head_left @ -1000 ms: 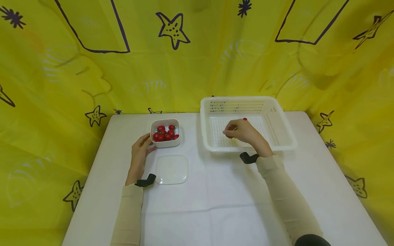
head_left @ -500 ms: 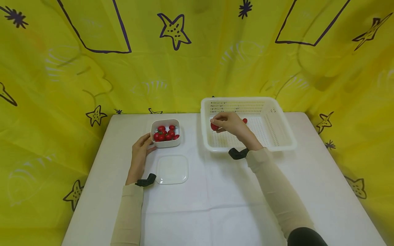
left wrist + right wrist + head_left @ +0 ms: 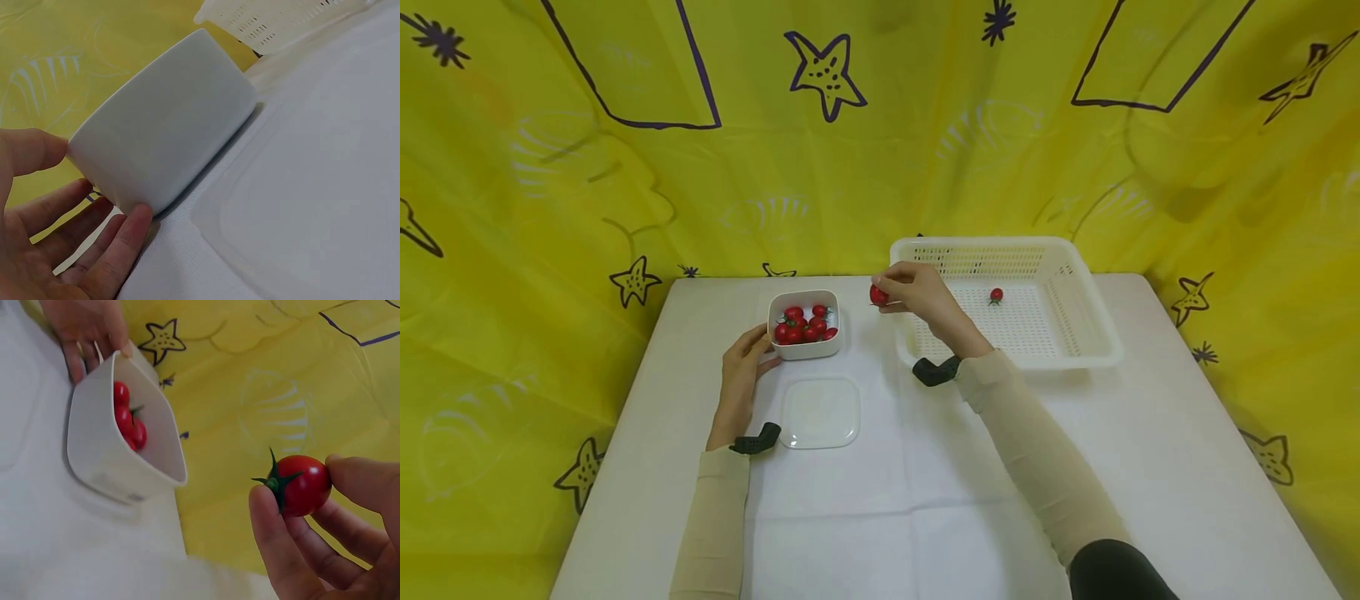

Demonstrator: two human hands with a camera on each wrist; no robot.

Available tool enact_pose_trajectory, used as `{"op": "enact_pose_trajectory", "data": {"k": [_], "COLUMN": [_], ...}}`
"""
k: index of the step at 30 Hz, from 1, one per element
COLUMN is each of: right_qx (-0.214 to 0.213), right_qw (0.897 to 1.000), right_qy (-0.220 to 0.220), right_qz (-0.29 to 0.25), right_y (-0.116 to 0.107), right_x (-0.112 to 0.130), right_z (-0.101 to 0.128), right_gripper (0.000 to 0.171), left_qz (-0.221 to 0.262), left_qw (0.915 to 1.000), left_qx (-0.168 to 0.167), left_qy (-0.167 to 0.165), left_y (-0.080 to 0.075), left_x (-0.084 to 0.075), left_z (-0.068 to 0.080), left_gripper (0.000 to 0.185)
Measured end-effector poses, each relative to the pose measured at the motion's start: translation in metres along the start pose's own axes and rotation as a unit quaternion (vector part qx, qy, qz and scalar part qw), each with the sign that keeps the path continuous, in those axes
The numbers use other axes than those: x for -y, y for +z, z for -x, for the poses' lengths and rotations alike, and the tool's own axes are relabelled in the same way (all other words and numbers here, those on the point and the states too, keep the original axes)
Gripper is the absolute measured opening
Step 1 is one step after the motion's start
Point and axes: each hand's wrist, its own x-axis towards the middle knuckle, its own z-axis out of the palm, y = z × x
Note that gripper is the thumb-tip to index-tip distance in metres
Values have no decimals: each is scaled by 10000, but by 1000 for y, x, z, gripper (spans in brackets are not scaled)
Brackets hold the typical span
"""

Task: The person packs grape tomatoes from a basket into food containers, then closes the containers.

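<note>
A small white tub (image 3: pixel 802 325) of several cherry tomatoes (image 3: pixel 803 325) stands on the white table; my left hand (image 3: pixel 741 373) holds its near left corner, thumb and fingers against the wall of the tub (image 3: pixel 165 144). My right hand (image 3: pixel 917 292) pinches one cherry tomato (image 3: pixel 877 294) in the air between the tub and the white basket (image 3: pixel 1078 354). The right wrist view shows that tomato (image 3: pixel 301 483), green stem on, between thumb and fingers, with the tub (image 3: pixel 119 456) beyond. One more tomato (image 3: pixel 996 294) lies on the basket floor.
The tub's clear lid (image 3: pixel 819 412) lies flat on the table just in front of it, also filling the left wrist view as the lid (image 3: pixel 306 212). Yellow printed cloth (image 3: pixel 880 125) walls the table on three sides.
My right hand has lifted a tomato out of the basket and carried it left, past the basket's left rim toward the tub. The left hand has stayed on the tub.
</note>
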Motion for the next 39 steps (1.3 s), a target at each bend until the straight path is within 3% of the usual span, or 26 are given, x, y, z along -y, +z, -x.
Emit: {"op": "enact_pose_trajectory", "data": {"k": [9, 22, 30, 39], "right_qx": [-465, -633, -755, -884], "right_qw": [9966, 9949, 9970, 9923], "right_qy": [-153, 117, 167, 230], "right_qz": [-661, -775, 56, 836], "right_y": [42, 91, 109, 125], "right_x": [9, -5, -12, -16], "right_z": [-13, -36, -50, -64], "right_gripper": [28, 28, 28, 26], "left_qz": [-89, -110, -110, 134], "left_qw": [9999, 9999, 9999, 9999], "left_qx": [7, -89, -75, -73], "left_qy": [-49, -78, -61, -40], "left_y": [0, -1, 0, -1], "left_x": [-3, -1, 0, -1], "left_z": [1, 0, -2, -3], "left_gripper": [49, 48, 49, 46]}}
